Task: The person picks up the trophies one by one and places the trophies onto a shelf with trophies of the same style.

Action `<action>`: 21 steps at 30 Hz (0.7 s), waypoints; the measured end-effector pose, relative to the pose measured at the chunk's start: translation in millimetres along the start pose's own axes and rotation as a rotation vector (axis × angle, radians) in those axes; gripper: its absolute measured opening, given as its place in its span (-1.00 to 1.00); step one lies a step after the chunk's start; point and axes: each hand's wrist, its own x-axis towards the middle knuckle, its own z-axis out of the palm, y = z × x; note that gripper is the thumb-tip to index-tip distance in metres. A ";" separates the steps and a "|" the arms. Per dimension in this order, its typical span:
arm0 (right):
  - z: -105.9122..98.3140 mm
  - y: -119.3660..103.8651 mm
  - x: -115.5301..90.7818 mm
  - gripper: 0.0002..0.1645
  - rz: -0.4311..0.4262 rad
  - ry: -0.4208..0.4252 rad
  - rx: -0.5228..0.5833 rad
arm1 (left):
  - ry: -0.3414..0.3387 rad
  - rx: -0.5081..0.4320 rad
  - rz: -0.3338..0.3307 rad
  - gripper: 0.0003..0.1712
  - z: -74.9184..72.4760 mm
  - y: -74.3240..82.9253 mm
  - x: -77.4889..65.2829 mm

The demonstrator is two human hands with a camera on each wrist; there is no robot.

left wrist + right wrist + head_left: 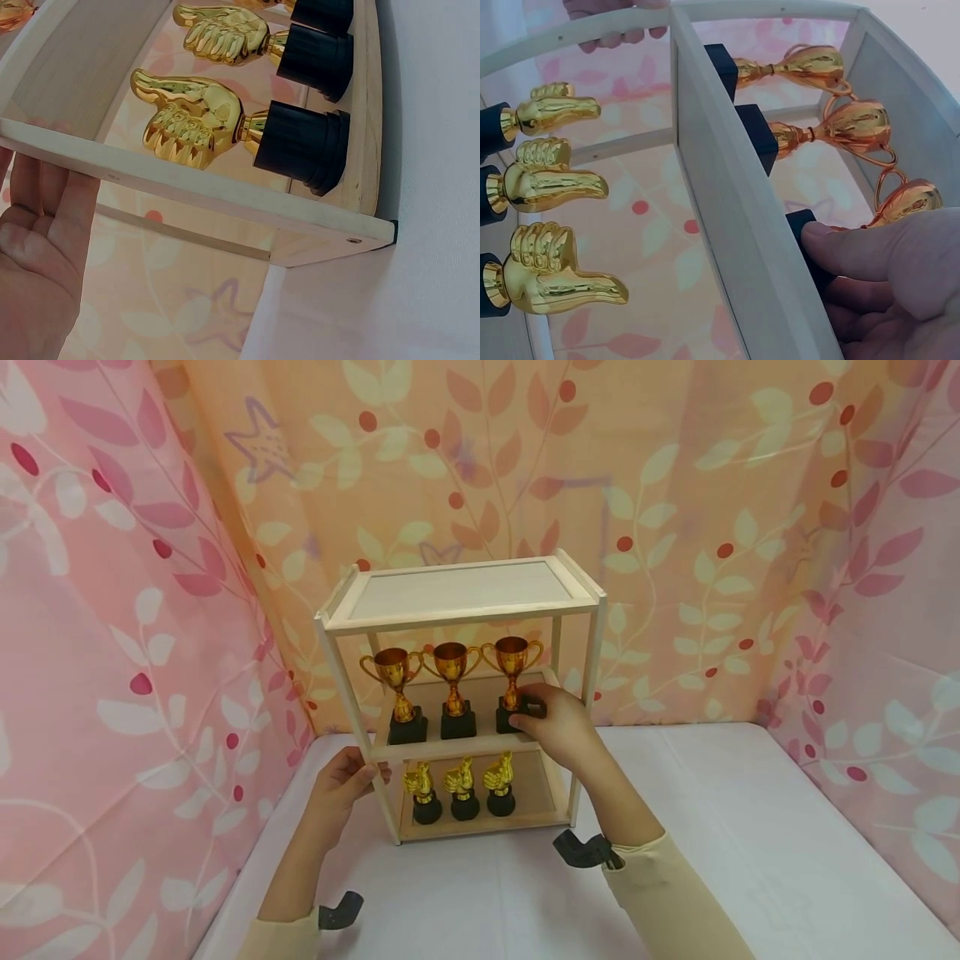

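A small wooden shelf rack [457, 591] bears three gold trophy cups on black square bases along its middle board. My right hand [561, 727] pinches the base of the right trophy cup [512, 658], thumb in front, with the base at the middle board. Beside it stand the middle trophy cup [453, 664] and the left trophy cup [393, 670]. My left hand [335, 797] grips the rack's left front post, its fingers passing behind the post in the left wrist view. Gold thumbs-up trophies [195, 124] with round black bases stand in a row on the bottom board.
The rack stands on a table with a white cloth [697, 827]. Floral curtains [675, 527] hang behind and at both sides. The rack's top board and its posts frame the middle level closely.
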 end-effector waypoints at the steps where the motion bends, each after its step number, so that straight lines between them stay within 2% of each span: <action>1: -0.2 0.3 -0.1 -0.36 -0.003 -0.002 0.001 | -0.001 -0.001 0.002 -0.90 0.1 0.1 0.0; 21: -3.7 -0.8 -2.0 -0.34 -0.004 -0.049 0.032 | 0.017 0.030 -0.030 -0.86 0.6 1.1 -0.7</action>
